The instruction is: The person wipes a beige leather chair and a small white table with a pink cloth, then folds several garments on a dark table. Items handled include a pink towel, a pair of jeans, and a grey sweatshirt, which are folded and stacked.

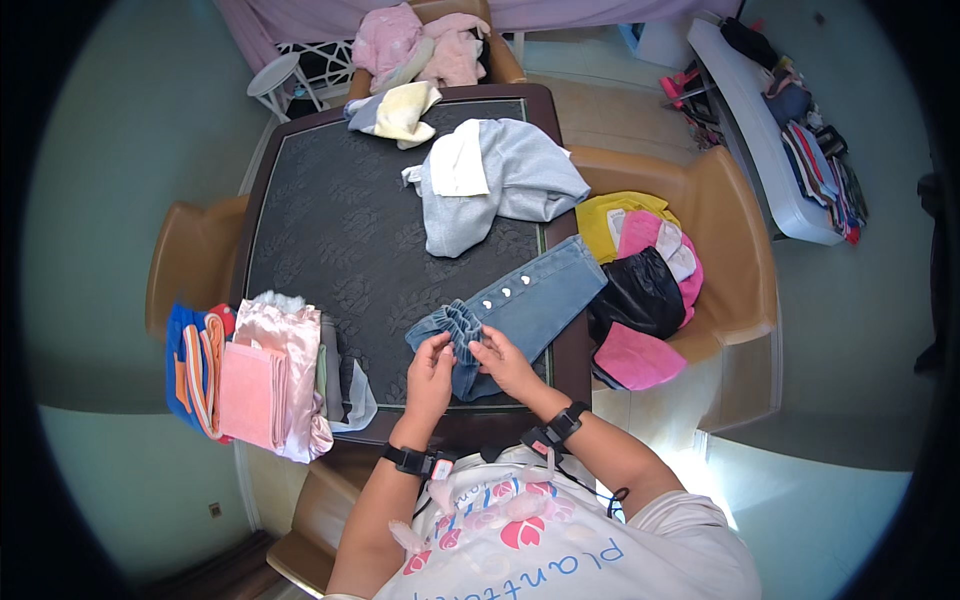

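Observation:
Blue denim trousers (536, 315) lie folded lengthwise across the near right corner of the table, with white heart shapes along one leg. Their gathered elastic waistband (461, 322) points toward the left. My left hand (433, 365) pinches the near left side of this waistband between thumb and fingers. On its right side, my right hand (501, 362) grips the band in the same way. Just beyond the trousers, a grey sweatshirt (517, 165) with a white patch lies in a loose heap.
A dark patterned table (322, 202) bears folded clothes (255, 397) at its near left corner and a yellow-and-grey garment (397, 116) at the far edge. Clothes (645, 292) fill the right-hand tan chair (731, 255). Pink garments (390, 41) cover the far chair. A white bench (750, 127) stands right.

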The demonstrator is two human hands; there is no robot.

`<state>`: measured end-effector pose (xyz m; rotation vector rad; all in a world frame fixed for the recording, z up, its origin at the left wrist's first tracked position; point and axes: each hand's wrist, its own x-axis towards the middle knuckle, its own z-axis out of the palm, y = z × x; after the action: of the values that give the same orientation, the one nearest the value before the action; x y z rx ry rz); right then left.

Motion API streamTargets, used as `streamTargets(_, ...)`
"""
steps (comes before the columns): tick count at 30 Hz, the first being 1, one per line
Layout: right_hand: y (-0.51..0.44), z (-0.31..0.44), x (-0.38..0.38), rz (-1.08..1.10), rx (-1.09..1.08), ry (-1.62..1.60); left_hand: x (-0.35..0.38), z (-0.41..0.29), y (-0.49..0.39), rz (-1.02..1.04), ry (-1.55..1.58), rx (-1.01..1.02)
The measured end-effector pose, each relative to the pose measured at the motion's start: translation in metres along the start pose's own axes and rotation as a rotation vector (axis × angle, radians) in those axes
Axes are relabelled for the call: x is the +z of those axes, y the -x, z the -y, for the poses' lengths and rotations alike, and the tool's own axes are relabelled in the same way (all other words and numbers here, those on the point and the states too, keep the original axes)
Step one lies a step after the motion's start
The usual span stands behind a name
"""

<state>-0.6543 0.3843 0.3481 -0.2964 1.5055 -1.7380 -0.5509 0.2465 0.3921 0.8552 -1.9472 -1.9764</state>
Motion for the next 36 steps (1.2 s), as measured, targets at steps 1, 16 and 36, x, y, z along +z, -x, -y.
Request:
streamTargets(1,0.0,-0.001,-0.001,-0.026,-0.024,-0.013,0.006,0.0,-0.002,0.025,-0.033,0.006)
streamTargets(16,-0.011,-0.021,-0.058,-0.383,-0.065,0.464,0.06,0.013,-0.031,0.144,-0.898,0.512)
streamTargets(36,-0.019,0.01,-0.118,-0.612,-0.333,0.998,0.073,0.063,-0.058,0.276,-1.138,0.351)
